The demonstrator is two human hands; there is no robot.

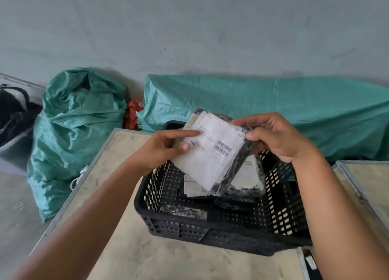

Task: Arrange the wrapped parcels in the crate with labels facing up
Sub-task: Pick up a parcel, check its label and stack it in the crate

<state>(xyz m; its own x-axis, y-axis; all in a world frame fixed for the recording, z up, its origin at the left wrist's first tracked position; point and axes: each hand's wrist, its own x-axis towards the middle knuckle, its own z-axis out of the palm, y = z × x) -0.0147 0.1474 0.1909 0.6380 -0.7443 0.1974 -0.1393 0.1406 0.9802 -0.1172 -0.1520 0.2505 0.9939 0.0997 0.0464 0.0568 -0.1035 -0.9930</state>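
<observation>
Head view: I am holding one wrapped parcel (212, 151) above the black crate (210, 235), label side toward me. My left hand (162, 149) is pinching its left edge, thumb on the label; my right hand (275, 136) is pinching the upper right corner. Other parcels (246, 178) are lying in the crate on the counter (117, 153). I am judging it best to level it, keep the barcode up, and lower it flat into the open near corner.

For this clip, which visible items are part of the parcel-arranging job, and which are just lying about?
Part of the job:
held parcel, label facing the camera, in left hand and right hand
black crate
parcels in the crate

Lying about:
green woven sack
green tarp
red cloth
</observation>
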